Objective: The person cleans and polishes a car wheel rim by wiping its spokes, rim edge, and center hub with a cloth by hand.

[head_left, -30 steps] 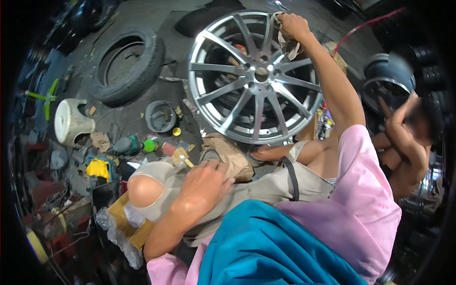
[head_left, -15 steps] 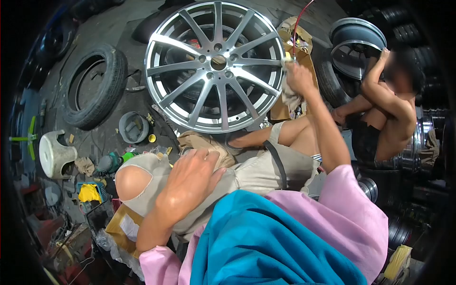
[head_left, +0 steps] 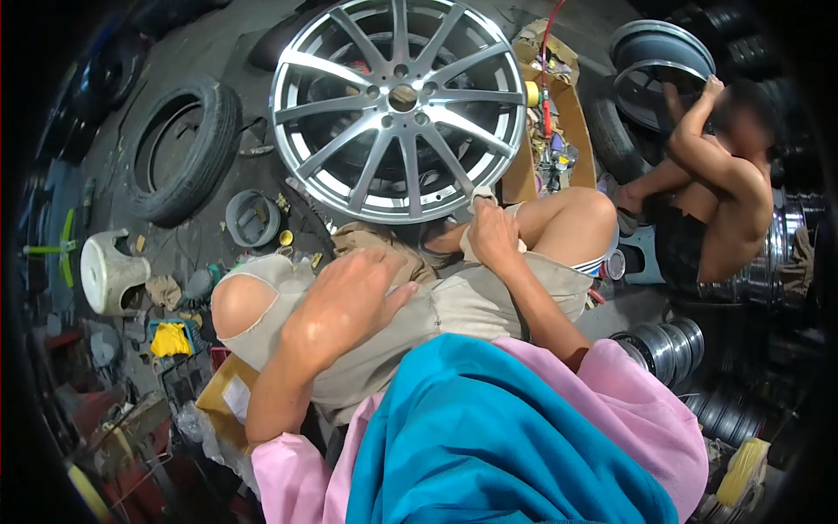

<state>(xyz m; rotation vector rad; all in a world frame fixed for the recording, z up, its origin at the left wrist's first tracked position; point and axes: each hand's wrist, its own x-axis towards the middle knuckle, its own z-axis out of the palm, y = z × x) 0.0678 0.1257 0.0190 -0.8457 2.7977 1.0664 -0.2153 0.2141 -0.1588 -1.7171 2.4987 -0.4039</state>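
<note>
A large silver multi-spoke wheel rim [head_left: 410, 144] lies in front of my legs, near the top centre. My right hand [head_left: 493, 234] grips a pale cloth [head_left: 483, 199] at the rim's lower right edge. Over my left thigh, on the light trousers [head_left: 401, 325], rests my left hand [head_left: 351, 295], palm down with the thumb apart from the fingers and nothing seen in it. Partly behind that hand, a brown crumpled cloth or bag [head_left: 360, 237] lies below the rim.
At left are a loose tyre [head_left: 214, 140], a white stool [head_left: 105, 272] and a round grey container [head_left: 252, 218]. A cardboard box of tools [head_left: 572, 122] stands right of the rim. At right another person [head_left: 733, 196] sits by a second wheel [head_left: 659, 57]; more rims [head_left: 672, 349] lie nearer.
My right hand, with the cloth, has come from the rim's far upper edge down its right side to the lower right edge. The left hand stays on my leg.
</note>
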